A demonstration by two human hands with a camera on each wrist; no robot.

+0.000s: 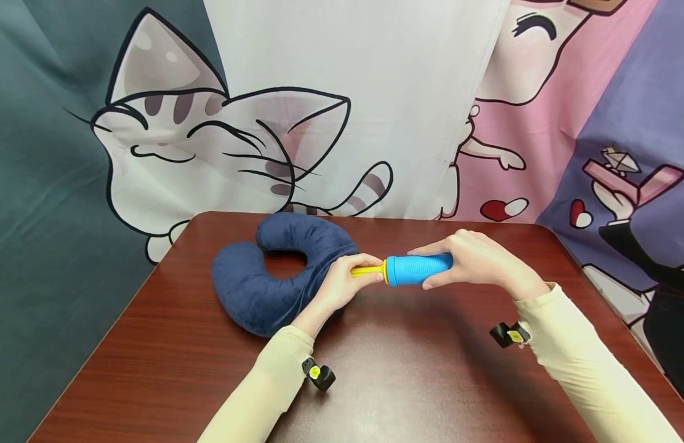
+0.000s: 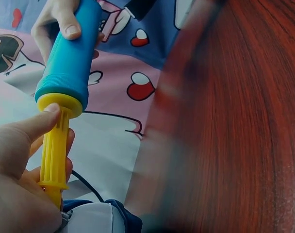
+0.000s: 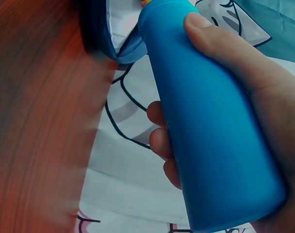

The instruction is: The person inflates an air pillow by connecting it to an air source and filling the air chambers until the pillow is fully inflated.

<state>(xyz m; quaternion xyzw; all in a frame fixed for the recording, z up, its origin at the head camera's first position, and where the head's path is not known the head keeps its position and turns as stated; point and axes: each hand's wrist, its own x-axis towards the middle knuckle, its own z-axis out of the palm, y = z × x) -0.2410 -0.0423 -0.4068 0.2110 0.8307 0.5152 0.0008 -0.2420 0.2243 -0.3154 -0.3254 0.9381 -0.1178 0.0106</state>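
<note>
A hand pump with a blue barrel (image 1: pixel 416 271) and a yellow ribbed shaft (image 2: pixel 54 150) is held level above the table. My left hand (image 1: pixel 342 280) grips the yellow shaft, its thumb pressed near the collar in the left wrist view. Around the blue barrel curls my right hand (image 1: pixel 477 261), thumb on one side and fingers on the other. A navy U-shaped neck pillow (image 1: pixel 247 295) lies left of the pump, right beside my left hand. White lining (image 2: pixel 91 218) and a zip pull show by the shaft's lower end in the left wrist view.
The dark red wooden table (image 1: pixel 170 351) carries the pillow. Behind it hangs a cloth backdrop (image 1: pixel 419 111) with cartoon cats and other drawings. Small black cameras (image 1: pixel 319 374) sit on both wrists.
</note>
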